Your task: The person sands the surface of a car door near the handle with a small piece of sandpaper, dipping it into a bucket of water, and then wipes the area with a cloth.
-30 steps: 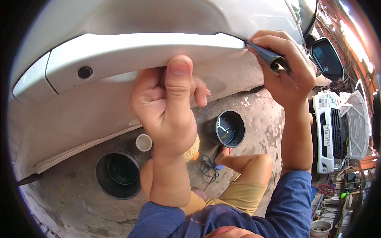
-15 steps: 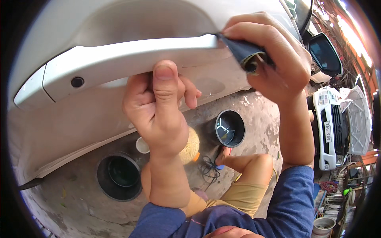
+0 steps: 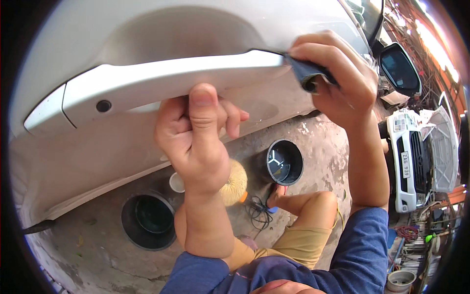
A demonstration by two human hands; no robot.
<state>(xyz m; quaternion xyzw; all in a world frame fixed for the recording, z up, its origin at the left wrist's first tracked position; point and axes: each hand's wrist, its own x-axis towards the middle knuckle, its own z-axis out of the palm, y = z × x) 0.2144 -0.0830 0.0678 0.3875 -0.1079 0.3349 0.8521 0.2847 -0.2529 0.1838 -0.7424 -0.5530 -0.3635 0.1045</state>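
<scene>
The white car door handle (image 3: pixel 142 78), with a round dark button near its left end, runs across the upper middle. My left hand (image 3: pixel 193 137) grips its underside from below, thumb raised against the front and fingers curled behind it. At the handle's right end, my right hand (image 3: pixel 345 83) holds a rolled dark blue-grey sheet (image 3: pixel 308 73), apparently abrasive paper, against the joint with the door (image 3: pixel 78 152). The fingers of this hand are wrapped round the sheet and partly hide it.
Below on concrete stand two black buckets (image 3: pixel 148 235) (image 3: pixel 272 176), a small white container (image 3: pixel 176 182), a round yellow pad (image 3: pixel 232 179) and coiled cable (image 3: pixel 257 215). A side mirror (image 3: pixel 397 68) and another white car (image 3: pixel 416 157) are at right; clutter (image 3: pixel 411 245) lies below them.
My right hand moved left and up with the sheet, then slightly right and down along the handle's end. My left hand shifted slightly left, still on the handle; the view shifted a little.
</scene>
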